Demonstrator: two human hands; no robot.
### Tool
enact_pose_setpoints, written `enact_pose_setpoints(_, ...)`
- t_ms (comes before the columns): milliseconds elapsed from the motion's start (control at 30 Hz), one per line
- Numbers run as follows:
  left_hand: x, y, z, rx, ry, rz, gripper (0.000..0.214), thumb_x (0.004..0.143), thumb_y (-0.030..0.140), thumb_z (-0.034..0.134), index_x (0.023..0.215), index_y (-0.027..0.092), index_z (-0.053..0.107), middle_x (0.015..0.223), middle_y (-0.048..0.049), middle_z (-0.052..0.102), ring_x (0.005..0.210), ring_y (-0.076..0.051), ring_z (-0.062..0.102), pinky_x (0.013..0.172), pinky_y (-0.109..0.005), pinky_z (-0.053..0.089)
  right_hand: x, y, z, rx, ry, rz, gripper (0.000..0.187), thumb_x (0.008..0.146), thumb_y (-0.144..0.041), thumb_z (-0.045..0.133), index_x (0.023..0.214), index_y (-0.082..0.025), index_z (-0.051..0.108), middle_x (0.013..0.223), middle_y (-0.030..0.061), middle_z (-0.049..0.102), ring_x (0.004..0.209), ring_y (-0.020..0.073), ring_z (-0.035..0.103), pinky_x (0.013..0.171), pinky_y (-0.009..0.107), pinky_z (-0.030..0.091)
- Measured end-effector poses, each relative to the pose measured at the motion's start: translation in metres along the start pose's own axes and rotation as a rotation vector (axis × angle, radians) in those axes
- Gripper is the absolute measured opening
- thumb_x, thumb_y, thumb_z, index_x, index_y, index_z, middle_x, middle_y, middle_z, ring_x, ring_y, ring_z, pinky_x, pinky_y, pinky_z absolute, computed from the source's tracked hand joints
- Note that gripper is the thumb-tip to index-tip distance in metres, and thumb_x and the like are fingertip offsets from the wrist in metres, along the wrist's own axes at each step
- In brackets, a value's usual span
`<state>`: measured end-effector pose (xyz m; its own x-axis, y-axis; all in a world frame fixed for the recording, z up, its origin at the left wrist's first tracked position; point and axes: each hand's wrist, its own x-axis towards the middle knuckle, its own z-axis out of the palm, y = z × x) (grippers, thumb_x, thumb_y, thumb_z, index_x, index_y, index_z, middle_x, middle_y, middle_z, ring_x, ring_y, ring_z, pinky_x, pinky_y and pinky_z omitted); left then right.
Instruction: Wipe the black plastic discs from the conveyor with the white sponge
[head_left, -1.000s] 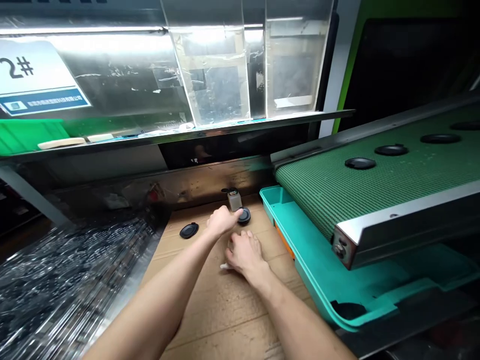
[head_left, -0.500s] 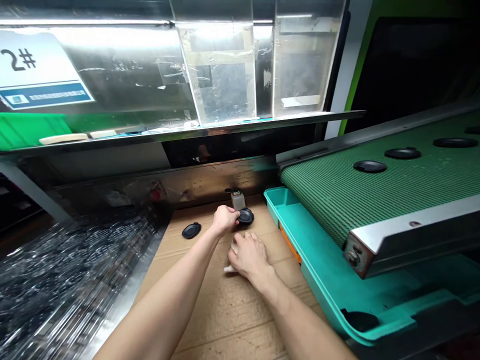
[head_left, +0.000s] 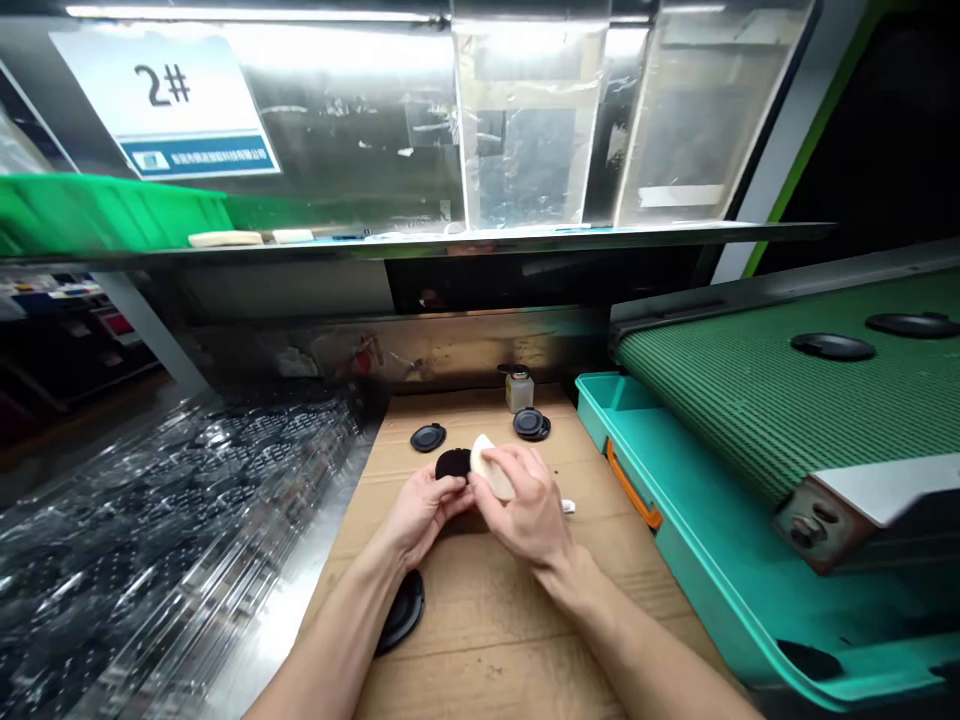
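Left hand: the left hand (head_left: 421,515) is curled, its fingers closed on the black cap (head_left: 452,465) and holding it just above the surface.
Right hand: the right hand (head_left: 527,500) is closed around a cream pad (head_left: 486,464), which it presses against the cap's right edge.
Black cap: in front of the person, mid-surface, held between the two hands.
Surface: a cardboard sheet (head_left: 487,610) lies under both forearms.
Near the hands: a small white piece (head_left: 568,506) lies just beside the right hand. A larger black lid (head_left: 403,608) lies partly under the left forearm.
Further back: a loose cap (head_left: 428,437) lies on the left and another loose cap (head_left: 532,424) on the right. A small bottle (head_left: 519,389) stands upright just behind the right one.
Right side: the teal tray (head_left: 660,480) sits beside the cardboard. The green conveyor belt (head_left: 735,390) runs above it and carries dark round parts (head_left: 832,346).
Left side: a stack wrapped in clear plastic (head_left: 150,520).
Above: a metal shelf (head_left: 525,238) and a sign reading "2#" (head_left: 171,95).
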<state>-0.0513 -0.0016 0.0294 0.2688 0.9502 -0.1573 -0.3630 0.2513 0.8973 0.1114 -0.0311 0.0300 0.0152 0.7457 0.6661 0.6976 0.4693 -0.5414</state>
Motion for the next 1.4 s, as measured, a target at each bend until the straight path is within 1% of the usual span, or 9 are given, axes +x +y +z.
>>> enact_pose_setpoints(133,-0.003,0.000,0.003,-0.031,-0.132,-0.022,0.037,0.077,0.011,0.064,0.113,0.019,0.062,0.101,-0.0051,0.069,0.082,-0.014,0.068,0.080,-0.028,0.056,-0.010,-0.002,0.014,-0.033,-0.073,-0.039,0.032,0.092,-0.035,0.055,0.119,-0.022,0.065,0.113,0.0089,0.061,0.104,0.0228,0.055,0.093,0.034,0.046)
enact_pose_setpoints(233,-0.001,0.003,0.000,-0.164,-0.220,-0.112,0.023,0.084,0.020,0.060,0.106,0.015,0.064,0.099,-0.0085,0.068,0.087,-0.016,0.066,0.084,-0.031,0.054,-0.010,0.004,0.018,-0.052,-0.069,-0.015,0.034,0.093,-0.037,0.054,0.121,-0.021,0.065,0.114,0.0099,0.060,0.105,0.0226,0.054,0.093,0.033,0.047)
enact_pose_setpoints(300,0.001,0.002,-0.002,-0.240,-0.243,-0.152,0.023,0.091,0.035,0.055,0.096,0.015,0.065,0.091,-0.0082,0.067,0.083,-0.015,0.064,0.077,-0.028,0.054,-0.010,0.005,0.019,-0.049,-0.066,0.001,0.035,0.094,-0.038,0.053,0.122,-0.021,0.064,0.115,0.0103,0.059,0.105,0.0229,0.054,0.093,0.034,0.047)
enact_pose_setpoints(433,0.007,-0.004,-0.002,-0.250,-0.043,-0.101,0.032,0.092,0.045,0.052,0.084,0.016,0.063,0.070,-0.0013,0.061,0.057,-0.009,0.054,0.050,-0.019,0.044,-0.016,-0.008,0.020,-0.035,-0.127,-0.037,0.038,0.095,-0.034,0.051,0.130,-0.021,0.059,0.121,0.0115,0.056,0.108,0.0245,0.052,0.095,0.037,0.047)
enact_pose_setpoints(500,0.008,-0.007,0.000,-0.261,0.023,-0.093,0.033,0.092,0.045,0.051,0.086,0.015,0.064,0.068,-0.0011,0.061,0.053,-0.009,0.052,0.046,-0.020,0.041,-0.019,-0.016,0.022,-0.048,-0.164,-0.079,0.042,0.094,-0.030,0.049,0.135,-0.020,0.055,0.127,0.0129,0.052,0.111,0.0256,0.050,0.097,0.039,0.047)
enact_pose_setpoints(633,0.006,-0.008,0.007,-0.348,-0.037,-0.136,0.039,0.095,0.043,0.043,0.101,0.012,0.066,0.085,-0.0086,0.069,0.076,-0.018,0.065,0.070,-0.029,0.054,-0.017,-0.023,0.028,-0.125,-0.169,-0.087,0.044,0.096,-0.026,0.043,0.138,-0.018,0.051,0.132,0.0151,0.048,0.114,0.0275,0.046,0.098,0.043,0.045)
enact_pose_setpoints(767,0.004,-0.007,0.012,-0.373,-0.058,-0.156,0.042,0.097,0.038,0.036,0.116,0.011,0.061,0.101,-0.0120,0.071,0.094,-0.022,0.067,0.089,-0.035,0.053,-0.013,-0.025,0.035,-0.232,-0.159,-0.024,0.043,0.097,-0.027,0.040,0.137,-0.014,0.052,0.131,0.0173,0.049,0.113,0.0291,0.044,0.099,0.045,0.043)
enact_pose_setpoints(1100,0.002,-0.006,0.011,-0.471,-0.027,-0.201,0.043,0.099,0.037,0.037,0.117,0.007,0.061,0.109,-0.0158,0.070,0.102,-0.023,0.067,0.096,-0.035,0.052,-0.010,-0.029,0.037,-0.258,-0.218,-0.081,0.039,0.097,-0.024,0.040,0.130,-0.012,0.055,0.128,0.0174,0.050,0.110,0.0283,0.043,0.096,0.044,0.043)
enact_pose_setpoints(1400,0.002,-0.005,0.013,-0.426,0.034,-0.135,0.040,0.099,0.036,0.040,0.112,0.007,0.064,0.105,-0.0156,0.072,0.101,-0.023,0.068,0.094,-0.033,0.053,-0.008,-0.030,0.035,-0.229,-0.214,-0.073,0.036,0.097,-0.025,0.040,0.126,-0.014,0.059,0.123,0.0163,0.053,0.105,0.0272,0.045,0.093,0.041,0.044)
